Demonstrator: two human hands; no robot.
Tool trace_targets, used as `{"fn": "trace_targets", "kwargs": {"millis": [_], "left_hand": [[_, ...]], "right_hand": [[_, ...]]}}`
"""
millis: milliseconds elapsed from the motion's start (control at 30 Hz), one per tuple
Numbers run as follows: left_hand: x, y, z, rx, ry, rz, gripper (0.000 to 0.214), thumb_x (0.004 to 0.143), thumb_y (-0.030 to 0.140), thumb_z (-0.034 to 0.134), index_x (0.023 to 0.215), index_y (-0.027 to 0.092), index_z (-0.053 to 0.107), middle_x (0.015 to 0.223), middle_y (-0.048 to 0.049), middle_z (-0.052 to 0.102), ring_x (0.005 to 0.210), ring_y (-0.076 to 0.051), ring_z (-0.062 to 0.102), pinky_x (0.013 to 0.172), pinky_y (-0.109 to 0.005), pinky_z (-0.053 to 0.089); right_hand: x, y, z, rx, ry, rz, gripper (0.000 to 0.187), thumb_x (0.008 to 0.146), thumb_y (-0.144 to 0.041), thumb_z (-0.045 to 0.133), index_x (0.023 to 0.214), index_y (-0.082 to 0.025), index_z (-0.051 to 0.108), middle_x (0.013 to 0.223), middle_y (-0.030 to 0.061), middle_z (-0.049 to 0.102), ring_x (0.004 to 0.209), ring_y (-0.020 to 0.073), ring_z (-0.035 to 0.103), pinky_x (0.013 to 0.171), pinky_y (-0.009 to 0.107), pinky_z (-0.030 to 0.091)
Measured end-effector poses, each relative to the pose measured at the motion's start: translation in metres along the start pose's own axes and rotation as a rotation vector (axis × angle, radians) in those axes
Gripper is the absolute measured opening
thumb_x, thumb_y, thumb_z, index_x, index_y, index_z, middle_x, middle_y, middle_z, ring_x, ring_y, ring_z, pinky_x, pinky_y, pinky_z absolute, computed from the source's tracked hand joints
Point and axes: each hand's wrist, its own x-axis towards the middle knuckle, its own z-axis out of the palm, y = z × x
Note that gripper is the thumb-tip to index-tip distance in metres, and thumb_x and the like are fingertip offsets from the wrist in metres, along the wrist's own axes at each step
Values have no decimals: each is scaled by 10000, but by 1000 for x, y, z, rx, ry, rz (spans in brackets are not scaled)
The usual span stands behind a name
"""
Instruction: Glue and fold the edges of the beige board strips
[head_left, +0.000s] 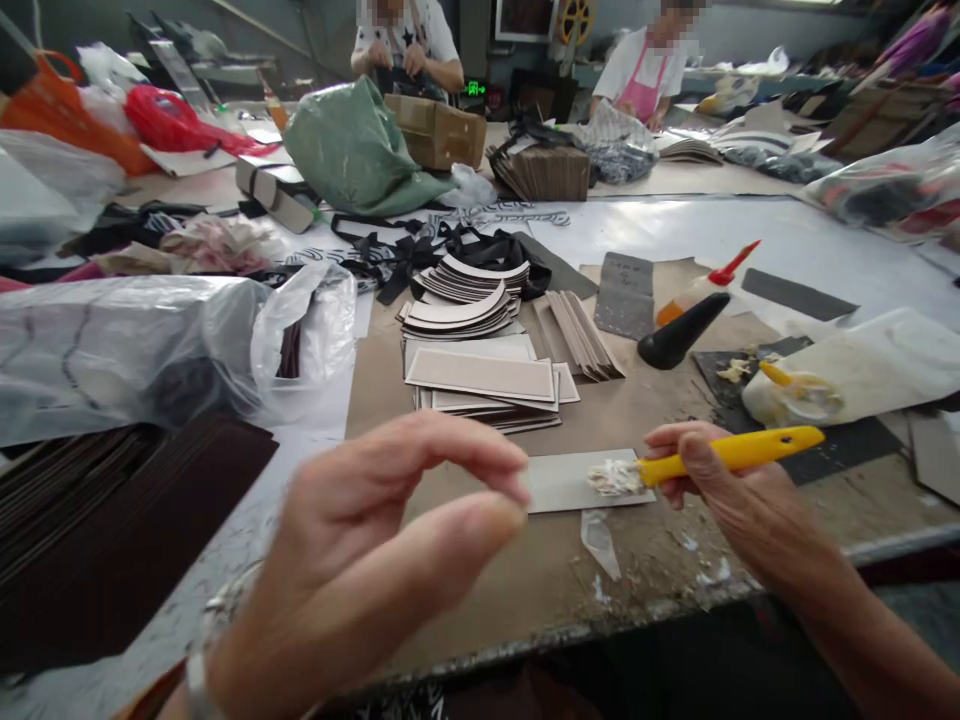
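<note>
My right hand grips a yellow-handled glue brush, its white bristles resting on the right end of a grey rectangular card piece lying on the brown work paper. My left hand hovers close to the camera just left of that card, thumb and forefinger curled towards each other with a small gap and nothing visible between them. Behind the card lies a stack of grey rectangular pieces, and behind that a pile of curved pieces.
A black cone-shaped object and a glue bottle with a red nozzle lie at right, near a glue-smeared bag. Dark sheets and plastic-wrapped bundles fill the left. Two other people work at the table's far side.
</note>
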Motion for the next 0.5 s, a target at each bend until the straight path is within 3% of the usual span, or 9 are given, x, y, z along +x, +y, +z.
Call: {"fn": "trace_targets", "kwargs": {"millis": [33,133,267,400,500], "left_hand": [[3,-10,9,-30,-68,23,222,813,383,579,985,250,624,916,-3,687,867,-175,638,764,-325,543],[3,-53,43,86,-157,101,524,718,341,702,1184,183,521,1182,-91,608,1099,-222,553,958,-413,455],[-11,-98,77,205,-242,122,705,659,267,754,1275,148,434,1224,-139,570,1137,-267,508,978,-466,423],[-19,-106,85,254,-234,175,668,702,198,707,1290,121,401,1151,-136,602,1069,-268,518,922,-454,452],[-20,-105,84,267,-228,211,628,741,219,673,1291,112,389,1116,-138,607,1031,-260,521,904,-447,456]], "right_hand": [[-1,-1,6,44,-22,-2,463,814,-621,461,843,-178,592,601,28,598,521,152,552,501,267,493],[-6,-1,27,153,-66,5,378,791,-551,557,847,-178,577,595,10,597,544,152,583,526,256,515],[-13,0,58,284,-80,5,315,794,-486,585,843,-175,581,659,19,618,572,149,609,550,251,528],[-18,4,81,314,-101,-9,273,809,-447,578,827,-175,586,694,22,616,586,143,606,568,247,525],[-20,13,79,186,-20,-26,257,820,-434,563,822,-179,594,706,30,614,590,149,597,557,253,517]]}}
